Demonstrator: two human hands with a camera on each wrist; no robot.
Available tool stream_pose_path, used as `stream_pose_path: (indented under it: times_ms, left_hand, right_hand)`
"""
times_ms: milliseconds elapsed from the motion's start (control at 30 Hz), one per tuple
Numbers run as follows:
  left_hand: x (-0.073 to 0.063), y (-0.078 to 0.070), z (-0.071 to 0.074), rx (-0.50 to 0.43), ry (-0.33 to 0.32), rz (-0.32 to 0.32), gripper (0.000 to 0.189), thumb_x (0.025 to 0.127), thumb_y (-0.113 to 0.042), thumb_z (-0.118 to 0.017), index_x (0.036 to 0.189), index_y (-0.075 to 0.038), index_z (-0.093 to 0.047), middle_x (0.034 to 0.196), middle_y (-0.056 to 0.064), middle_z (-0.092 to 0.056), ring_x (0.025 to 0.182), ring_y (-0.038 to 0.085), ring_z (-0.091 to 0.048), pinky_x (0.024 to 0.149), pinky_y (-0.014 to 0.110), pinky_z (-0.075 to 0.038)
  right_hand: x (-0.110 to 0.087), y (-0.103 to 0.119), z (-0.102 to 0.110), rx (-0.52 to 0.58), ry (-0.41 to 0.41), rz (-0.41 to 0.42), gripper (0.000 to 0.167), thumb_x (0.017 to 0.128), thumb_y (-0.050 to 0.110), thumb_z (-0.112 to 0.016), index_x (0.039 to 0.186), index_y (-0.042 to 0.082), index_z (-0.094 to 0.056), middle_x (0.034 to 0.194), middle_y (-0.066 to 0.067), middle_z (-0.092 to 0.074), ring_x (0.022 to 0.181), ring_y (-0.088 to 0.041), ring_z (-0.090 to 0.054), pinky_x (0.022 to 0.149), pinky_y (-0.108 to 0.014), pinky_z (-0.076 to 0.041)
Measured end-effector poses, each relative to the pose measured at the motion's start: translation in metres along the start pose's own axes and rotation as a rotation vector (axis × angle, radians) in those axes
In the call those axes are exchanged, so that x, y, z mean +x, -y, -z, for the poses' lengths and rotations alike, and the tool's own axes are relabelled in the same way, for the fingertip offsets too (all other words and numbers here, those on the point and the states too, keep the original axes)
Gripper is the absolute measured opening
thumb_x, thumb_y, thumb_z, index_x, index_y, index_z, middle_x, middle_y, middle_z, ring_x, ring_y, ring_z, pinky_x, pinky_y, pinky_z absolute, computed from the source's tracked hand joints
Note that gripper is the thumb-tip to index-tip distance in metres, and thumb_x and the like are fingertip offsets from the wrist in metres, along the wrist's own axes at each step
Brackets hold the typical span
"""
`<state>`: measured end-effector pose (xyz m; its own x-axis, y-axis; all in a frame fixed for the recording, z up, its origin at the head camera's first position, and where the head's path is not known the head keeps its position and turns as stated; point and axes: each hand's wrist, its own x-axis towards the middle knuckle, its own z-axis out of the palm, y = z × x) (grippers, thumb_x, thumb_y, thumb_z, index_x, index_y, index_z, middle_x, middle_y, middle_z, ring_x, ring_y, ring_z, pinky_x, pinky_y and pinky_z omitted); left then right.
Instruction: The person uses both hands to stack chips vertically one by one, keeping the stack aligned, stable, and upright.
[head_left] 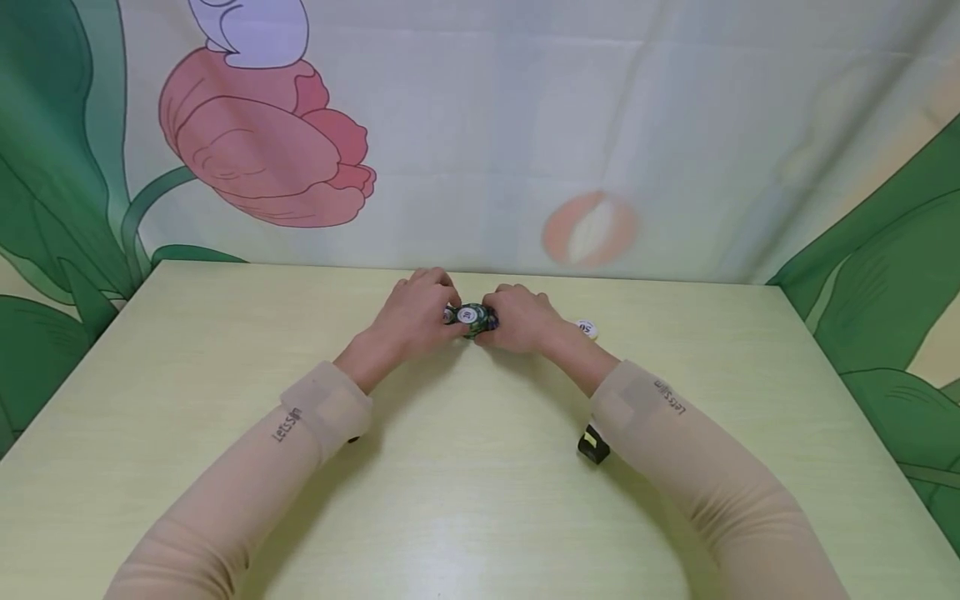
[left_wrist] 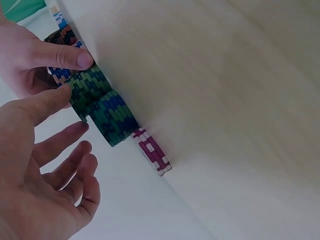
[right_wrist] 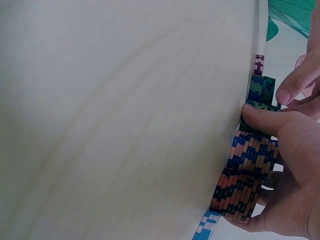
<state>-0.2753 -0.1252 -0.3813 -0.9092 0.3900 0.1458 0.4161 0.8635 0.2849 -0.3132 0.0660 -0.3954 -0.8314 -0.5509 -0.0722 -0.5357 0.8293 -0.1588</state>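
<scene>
Near the back edge of the table, both hands meet at a row of poker chip stacks. The left hand point(head_left: 416, 312) has thumb and fingertip at the top of the dark green chip stack point(left_wrist: 90, 86), pinching a chip's rim there. Lower down the same stack, the right hand point(head_left: 521, 317) grips with its thumb, other fingers hidden behind. Beside it stand a blue-and-green stack point(left_wrist: 112, 120) and a low maroon-and-white pile point(left_wrist: 151, 150). On the other side are a blue-and-orange stack point(right_wrist: 252, 152), a black-and-orange one point(right_wrist: 237, 195) and light-blue-and-white chips point(right_wrist: 206, 227).
A pale wooden table point(head_left: 465, 500) reaches toward the person. A white chip point(head_left: 587, 329) with a number shows behind the right wrist. A black wrist device point(head_left: 594, 444) hangs under the right sleeve. A printed curtain point(head_left: 465, 142) hangs behind the table.
</scene>
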Motion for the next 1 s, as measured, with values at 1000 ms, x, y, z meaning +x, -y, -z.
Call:
stream_pose_path:
  times_ms: [1000]
  left_hand:
    - [0.0086, -0.0058, -0.0037, 0.041, 0.043, 0.005, 0.035, 0.095, -0.03, -0.076, 0.119, -0.005, -0.073, 0.123, 0.013, -0.062, 0.117, 0.032, -0.054, 0.095, 0.052, -0.047]
  right_hand:
    - [0.0015, -0.0032, 0.0011, 0.01, 0.016, -0.004, 0.038, 0.092, 0.042, -0.076, 0.113, 0.011, -0.068, 0.115, -0.007, -0.064, 0.103, -0.026, -0.059, 0.085, -0.057, -0.049]
